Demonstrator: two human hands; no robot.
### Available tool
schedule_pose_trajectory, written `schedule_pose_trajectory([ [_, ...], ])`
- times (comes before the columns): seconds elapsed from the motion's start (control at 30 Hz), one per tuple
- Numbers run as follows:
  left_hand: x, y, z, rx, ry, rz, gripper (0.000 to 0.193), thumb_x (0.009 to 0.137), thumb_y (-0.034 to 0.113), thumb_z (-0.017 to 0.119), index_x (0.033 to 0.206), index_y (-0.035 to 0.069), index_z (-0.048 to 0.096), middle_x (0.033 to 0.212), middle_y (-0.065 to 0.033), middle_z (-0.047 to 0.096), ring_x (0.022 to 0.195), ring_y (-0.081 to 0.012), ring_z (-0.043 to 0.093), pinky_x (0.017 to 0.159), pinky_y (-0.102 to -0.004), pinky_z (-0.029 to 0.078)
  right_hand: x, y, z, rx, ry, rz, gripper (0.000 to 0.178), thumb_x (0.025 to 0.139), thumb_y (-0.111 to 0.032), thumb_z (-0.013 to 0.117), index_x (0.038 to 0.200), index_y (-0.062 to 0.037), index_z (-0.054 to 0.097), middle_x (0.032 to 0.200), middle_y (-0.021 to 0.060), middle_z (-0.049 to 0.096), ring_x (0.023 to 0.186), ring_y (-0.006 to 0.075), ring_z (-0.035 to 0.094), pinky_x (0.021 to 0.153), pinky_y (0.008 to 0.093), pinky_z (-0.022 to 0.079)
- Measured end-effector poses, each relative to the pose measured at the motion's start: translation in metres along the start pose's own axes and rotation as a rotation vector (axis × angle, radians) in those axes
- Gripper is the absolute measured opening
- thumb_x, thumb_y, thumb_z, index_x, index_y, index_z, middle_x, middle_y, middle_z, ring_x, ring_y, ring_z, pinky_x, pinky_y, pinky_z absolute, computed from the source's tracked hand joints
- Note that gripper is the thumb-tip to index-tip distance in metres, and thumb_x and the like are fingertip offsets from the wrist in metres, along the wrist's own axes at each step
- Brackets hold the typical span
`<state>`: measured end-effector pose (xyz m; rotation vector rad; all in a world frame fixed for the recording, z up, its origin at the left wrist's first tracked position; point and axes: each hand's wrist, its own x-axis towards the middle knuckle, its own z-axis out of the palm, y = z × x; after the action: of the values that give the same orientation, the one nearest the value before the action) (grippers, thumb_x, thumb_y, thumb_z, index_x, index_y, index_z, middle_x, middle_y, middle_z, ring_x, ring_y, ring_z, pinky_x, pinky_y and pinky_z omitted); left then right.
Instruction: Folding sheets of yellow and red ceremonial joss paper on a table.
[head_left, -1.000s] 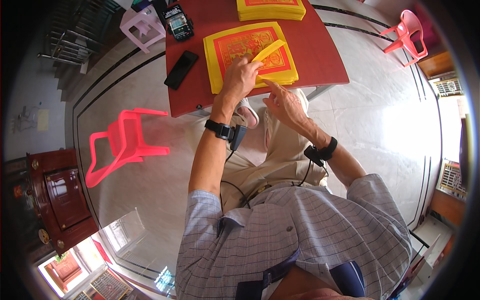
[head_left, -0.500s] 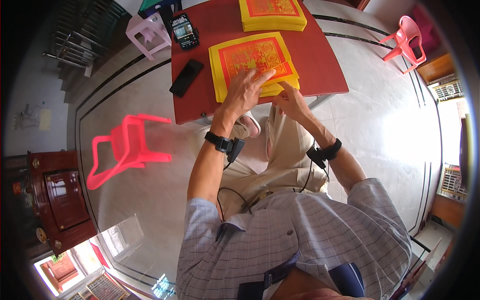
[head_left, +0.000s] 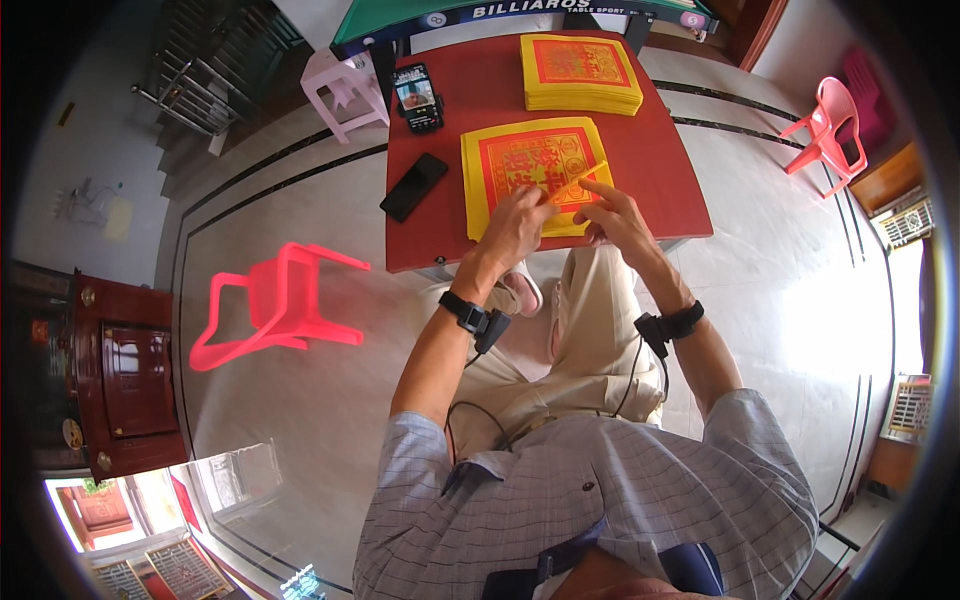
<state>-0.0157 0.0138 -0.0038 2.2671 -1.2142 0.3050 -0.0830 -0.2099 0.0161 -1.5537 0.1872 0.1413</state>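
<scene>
A stack of yellow joss paper [head_left: 500,165] with red and gold print lies near the table's front edge. Across its right part runs a narrow, slanting orange strip, seemingly the rolled or folded edge of the top sheet. My left hand [head_left: 515,228] is at the strip's lower end, fingers curled together and seemingly pinching it. Beside it on the right, my right hand [head_left: 622,225] has its index finger stretched toward the strip's upper part, thumb held apart. The undersides of both hands' fingers are hidden.
A second, thicker stack of joss paper [head_left: 585,100] sits farther back on the red table [head_left: 430,230]. A dark phone [head_left: 413,187] lies left, near a lit phone on a stand [head_left: 417,98]. Plastic chairs [head_left: 285,300] [head_left: 832,135], a pale stool [head_left: 342,95] and a billiard table [head_left: 400,22] stand around.
My left hand has gone from lying spread on the paper to curled fingers at its near edge. My right index finger has stretched out. The slanting strip now stands out, and the view has shifted.
</scene>
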Motion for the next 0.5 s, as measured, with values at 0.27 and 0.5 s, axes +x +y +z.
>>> schedule_pose_trajectory([
  [0.27,0.014,-0.007,-0.006,-0.067,-0.032,-0.097,0.033,0.087,0.016,0.082,0.119,0.008,0.077,0.107,-0.0204,0.066,0.108,-0.0408,0.065,0.094,-0.0476,0.055,0.001,0.015,-0.030,-0.629,0.173,-0.228,0.034,0.093,-0.014,0.071,0.124,-0.0013,0.076,0.082,0.0102,0.075,0.072,0.0156,0.072,0.070,0.0329,0.058],
  [0.5,0.017,-0.007,-0.003,-0.104,-0.051,-0.141,0.035,0.085,0.013,0.084,0.118,0.007,0.077,0.112,-0.0206,0.066,0.111,-0.0408,0.066,0.097,-0.0464,0.055,-0.020,0.019,-0.044,-0.788,0.221,-0.184,0.030,0.092,-0.018,0.070,0.117,-0.0049,0.080,0.098,0.0199,0.078,0.089,0.0316,0.077,0.081,0.0404,0.060],
])
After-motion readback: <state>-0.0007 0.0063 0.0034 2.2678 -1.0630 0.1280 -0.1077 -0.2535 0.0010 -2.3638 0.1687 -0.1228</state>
